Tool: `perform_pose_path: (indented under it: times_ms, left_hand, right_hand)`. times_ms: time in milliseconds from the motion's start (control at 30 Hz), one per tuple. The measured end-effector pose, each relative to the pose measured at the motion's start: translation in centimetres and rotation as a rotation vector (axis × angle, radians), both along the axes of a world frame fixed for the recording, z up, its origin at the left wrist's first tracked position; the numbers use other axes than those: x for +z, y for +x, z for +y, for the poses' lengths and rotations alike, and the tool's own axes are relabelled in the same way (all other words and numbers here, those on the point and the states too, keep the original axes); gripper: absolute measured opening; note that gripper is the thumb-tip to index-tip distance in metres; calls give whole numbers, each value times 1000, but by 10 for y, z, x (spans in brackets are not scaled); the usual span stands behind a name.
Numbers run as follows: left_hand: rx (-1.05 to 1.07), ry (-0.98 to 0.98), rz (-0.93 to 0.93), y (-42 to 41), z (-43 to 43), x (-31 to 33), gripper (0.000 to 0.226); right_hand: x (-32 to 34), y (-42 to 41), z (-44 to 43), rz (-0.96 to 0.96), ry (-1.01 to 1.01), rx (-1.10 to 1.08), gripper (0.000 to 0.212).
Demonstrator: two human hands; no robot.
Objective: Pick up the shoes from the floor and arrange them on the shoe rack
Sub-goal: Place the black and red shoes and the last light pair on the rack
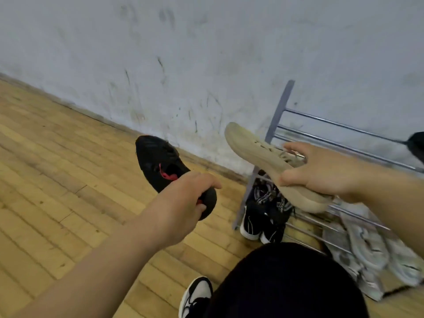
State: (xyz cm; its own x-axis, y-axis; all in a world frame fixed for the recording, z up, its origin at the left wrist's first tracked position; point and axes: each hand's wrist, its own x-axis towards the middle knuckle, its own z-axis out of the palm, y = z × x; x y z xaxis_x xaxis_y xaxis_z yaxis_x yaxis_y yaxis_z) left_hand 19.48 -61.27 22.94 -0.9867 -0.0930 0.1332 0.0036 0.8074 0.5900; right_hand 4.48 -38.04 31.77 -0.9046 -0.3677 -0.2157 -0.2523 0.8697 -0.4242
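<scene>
Head view, looking down over a wooden plank floor (57, 171) that meets a scuffed pale wall (206, 53) running from the left edge toward the right; the left hand (183, 198) reaches out over the floor with its fingers curled and pinched around the heel of a black shoe (160, 164), held off the floor with its toe pointing away toward the wall, a red pull tab showing at its opening; the right hand (321, 171) grips a tan shoe (257, 154) around its middle, thumb on the near side and fingers wrapped over the far side by the laces, the shoe turned on its side with its toe up and to the left; this shoe hangs just above the left end of the metal shoe rack (339, 134), which stands against the wall on the right; a pair of black sneakers with white soles (263, 216) sits at the left end of a lower tier; pale grey sneakers (367, 246) lie further right on the low bars; a dark shoe (416, 145) shows at the right edge on an upper bar, mostly cut off; near the bottom, the person's dark-clad knee (286, 283) fills the foreground, with a black and white shoe (197, 297) on the floor beside it, left of it.
</scene>
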Motion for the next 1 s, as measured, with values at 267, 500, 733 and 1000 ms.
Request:
perform_pose_path:
  times_ms: [267,500,733,1000]
  left_hand:
    - [-369,-256,195,-33,110,78,51]
    - [-501,-492,198,-88,187,99,52]
    - [-529,-649,143,-149,208,106,46]
    - [-400,-817,157,-218,192,110,37]
  right_hand:
    - [7,35,167,141,-209,-330,94]
    - [-28,31,224,109,-400,-499,79]
    - [-31,-6,234,180,-487,-565,87]
    - [-20,-49,216,367,-434,-552,93]
